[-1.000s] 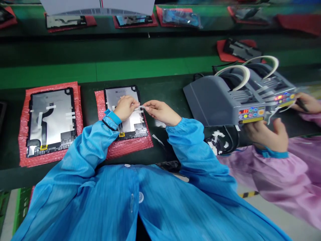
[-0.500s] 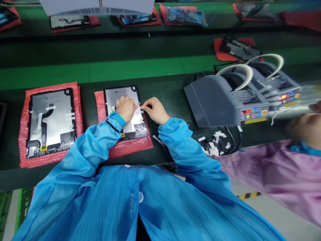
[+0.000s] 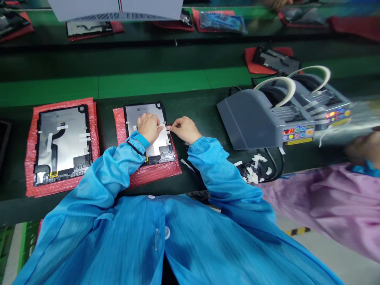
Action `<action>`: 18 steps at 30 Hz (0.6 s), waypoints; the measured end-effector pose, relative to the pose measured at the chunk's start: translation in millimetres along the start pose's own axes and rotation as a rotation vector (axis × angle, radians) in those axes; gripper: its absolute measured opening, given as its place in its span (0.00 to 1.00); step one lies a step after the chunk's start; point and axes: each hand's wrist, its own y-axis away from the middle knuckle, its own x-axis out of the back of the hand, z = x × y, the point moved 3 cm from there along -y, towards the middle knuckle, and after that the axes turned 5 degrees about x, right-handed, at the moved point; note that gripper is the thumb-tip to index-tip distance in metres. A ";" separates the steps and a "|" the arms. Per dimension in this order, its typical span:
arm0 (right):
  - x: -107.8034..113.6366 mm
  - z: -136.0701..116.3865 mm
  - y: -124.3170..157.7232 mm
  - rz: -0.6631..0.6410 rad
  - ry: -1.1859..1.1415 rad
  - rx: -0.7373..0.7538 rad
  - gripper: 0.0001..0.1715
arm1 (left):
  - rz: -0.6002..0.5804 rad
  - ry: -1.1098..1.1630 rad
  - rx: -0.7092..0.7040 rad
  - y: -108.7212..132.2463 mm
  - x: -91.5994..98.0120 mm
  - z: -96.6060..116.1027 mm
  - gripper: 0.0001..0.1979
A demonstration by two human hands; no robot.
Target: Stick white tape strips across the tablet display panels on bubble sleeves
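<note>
A tablet-sized panel (image 3: 160, 136) with a silvery back and black edge lies on pink bubble wrap (image 3: 154, 174) in front of me. My left hand (image 3: 149, 128) rests over the panel's middle, fingers bent and thumb near its right side; anything between the fingertips is too small to tell. At the right edge of the same panel, my right hand (image 3: 184, 129) has thumb and forefinger pinched together on something I cannot make out. Small white tape pieces sit along the panel's edge. A second panel (image 3: 68, 146) with a black flex cable lies on bubble wrap at the left.
Two grey tape dispensers (image 3: 252, 118) with lit displays stand at the right. White scraps (image 3: 253, 170) and a black cable lie before them. A co-worker's pink sleeve (image 3: 323, 198) reaches in at the right. More wrapped panels lie at the back, below a white fixture (image 3: 118, 10).
My hands have barely moved, with the left thumb slightly shifted. The view has turned a little, and a blurred hand now shows at the top right.
</note>
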 end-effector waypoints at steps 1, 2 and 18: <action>1.8 -0.6 4.8 0.025 0.010 0.013 0.07 | 0.014 0.020 -0.007 0.3 1.3 -1.4 0.07; 2.8 -2.0 11.2 0.065 0.014 0.048 0.09 | 0.019 0.035 -0.018 1.0 2.3 -2.8 0.07; -16.1 -13.2 35.1 0.070 -0.152 0.000 0.16 | 0.274 -0.075 0.231 57.6 36.8 -57.4 0.16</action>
